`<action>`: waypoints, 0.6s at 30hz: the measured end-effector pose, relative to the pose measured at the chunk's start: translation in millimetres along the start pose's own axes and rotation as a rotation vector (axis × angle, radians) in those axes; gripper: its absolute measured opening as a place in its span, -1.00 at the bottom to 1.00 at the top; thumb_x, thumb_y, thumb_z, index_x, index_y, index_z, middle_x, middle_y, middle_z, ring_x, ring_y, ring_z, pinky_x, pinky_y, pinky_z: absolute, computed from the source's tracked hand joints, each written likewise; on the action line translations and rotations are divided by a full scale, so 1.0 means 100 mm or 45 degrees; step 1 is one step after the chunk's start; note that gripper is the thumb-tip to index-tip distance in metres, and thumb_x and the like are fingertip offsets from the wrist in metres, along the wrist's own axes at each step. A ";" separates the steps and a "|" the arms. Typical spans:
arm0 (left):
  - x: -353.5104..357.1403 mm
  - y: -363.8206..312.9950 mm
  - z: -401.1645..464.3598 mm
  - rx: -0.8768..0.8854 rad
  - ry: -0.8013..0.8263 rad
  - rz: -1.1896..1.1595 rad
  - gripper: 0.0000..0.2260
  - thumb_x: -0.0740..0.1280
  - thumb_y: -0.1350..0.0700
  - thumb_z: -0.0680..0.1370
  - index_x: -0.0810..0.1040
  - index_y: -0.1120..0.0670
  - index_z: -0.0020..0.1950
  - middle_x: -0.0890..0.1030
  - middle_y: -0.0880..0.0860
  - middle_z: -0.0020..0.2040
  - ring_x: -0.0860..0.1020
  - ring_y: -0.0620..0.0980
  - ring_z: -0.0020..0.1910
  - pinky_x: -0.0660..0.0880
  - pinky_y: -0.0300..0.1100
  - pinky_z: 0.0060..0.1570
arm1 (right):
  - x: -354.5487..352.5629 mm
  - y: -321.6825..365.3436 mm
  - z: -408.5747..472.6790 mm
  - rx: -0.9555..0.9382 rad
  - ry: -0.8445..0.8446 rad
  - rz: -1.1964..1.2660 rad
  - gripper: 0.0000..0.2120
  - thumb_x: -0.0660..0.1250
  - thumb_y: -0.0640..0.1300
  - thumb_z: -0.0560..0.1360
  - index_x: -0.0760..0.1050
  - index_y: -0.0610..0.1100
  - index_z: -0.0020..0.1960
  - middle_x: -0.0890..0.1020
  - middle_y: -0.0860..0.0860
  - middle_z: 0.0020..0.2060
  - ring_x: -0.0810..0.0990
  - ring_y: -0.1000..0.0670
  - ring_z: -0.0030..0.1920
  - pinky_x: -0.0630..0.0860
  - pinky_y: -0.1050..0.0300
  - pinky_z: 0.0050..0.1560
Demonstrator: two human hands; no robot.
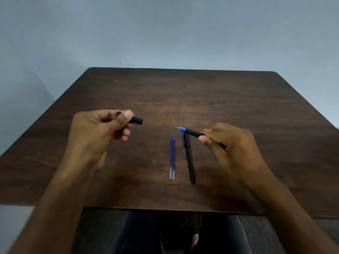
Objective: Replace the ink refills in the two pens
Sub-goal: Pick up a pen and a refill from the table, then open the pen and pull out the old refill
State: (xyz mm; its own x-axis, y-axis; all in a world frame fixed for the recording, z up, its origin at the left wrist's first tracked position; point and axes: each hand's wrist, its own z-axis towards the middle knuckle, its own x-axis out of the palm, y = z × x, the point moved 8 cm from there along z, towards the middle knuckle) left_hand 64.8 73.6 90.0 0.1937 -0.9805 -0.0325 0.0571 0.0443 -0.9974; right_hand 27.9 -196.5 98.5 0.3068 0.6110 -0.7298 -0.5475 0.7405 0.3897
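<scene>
tabletop (183,92): bare wood to far and side edges | left hand (95,132): fingers closed on pen cap (136,121), raised left | right hand (233,145): fingers pinch uncapped pen (192,133) | capped pen (189,160), two refills (172,156) lie parallel, centre, apart from near edge

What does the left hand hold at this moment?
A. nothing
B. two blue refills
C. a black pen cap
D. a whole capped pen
C: the left hand pinches a short black pen cap, while the right hand holds the uncapped pen with its blue tip bare; the two blue refills and the capped pen lie on the table.
</scene>
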 end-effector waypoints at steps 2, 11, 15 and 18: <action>0.23 0.12 -0.03 -0.040 0.076 0.027 -0.90 0.45 0.20 0.46 0.67 0.24 -0.11 0.66 0.07 -0.40 0.53 -0.11 -0.50 0.50 -0.31 -0.49 | 0.12 0.06 0.04 0.005 0.046 0.026 -0.77 0.36 -0.19 0.59 0.56 -0.14 -0.25 0.42 0.10 -0.37 0.42 0.07 -0.38 0.31 0.35 -0.31; 0.39 0.47 0.12 -0.045 0.056 0.543 -0.77 0.56 0.04 0.37 0.59 -0.03 -0.06 0.68 -0.03 -0.39 0.59 -0.18 -0.51 0.47 -0.39 -0.51 | 0.25 -0.10 0.03 0.119 0.148 0.019 -0.78 0.33 -0.17 0.60 0.63 -0.21 -0.19 0.50 0.02 -0.36 0.47 0.03 -0.35 0.33 0.30 -0.31; 0.46 0.54 0.16 -0.054 0.107 0.743 -0.87 0.55 0.06 0.42 0.67 -0.01 -0.07 0.66 -0.06 -0.41 0.59 -0.21 -0.48 0.47 -0.38 -0.47 | 0.25 -0.11 0.01 0.147 0.122 0.040 -0.79 0.36 -0.20 0.59 0.63 -0.21 -0.20 0.50 0.01 -0.36 0.46 0.06 -0.35 0.33 0.33 -0.32; 0.52 0.54 0.19 -0.060 0.178 0.886 -0.85 0.53 0.07 0.44 0.69 0.00 -0.01 0.66 -0.09 -0.34 0.59 -0.18 -0.41 0.51 -0.30 -0.32 | 0.31 -0.08 -0.01 0.158 0.151 0.067 -0.81 0.36 -0.19 0.59 0.64 -0.16 -0.18 0.46 0.10 -0.34 0.44 0.17 -0.32 0.30 0.40 -0.28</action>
State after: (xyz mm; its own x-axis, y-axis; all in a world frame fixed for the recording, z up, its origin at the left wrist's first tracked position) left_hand 96.2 28.8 35.4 0.0423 -0.7431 -0.6679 -0.0774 0.6640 -0.7437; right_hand 40.7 -184.1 72.3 0.1822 0.6181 -0.7647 -0.4579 0.7416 0.4903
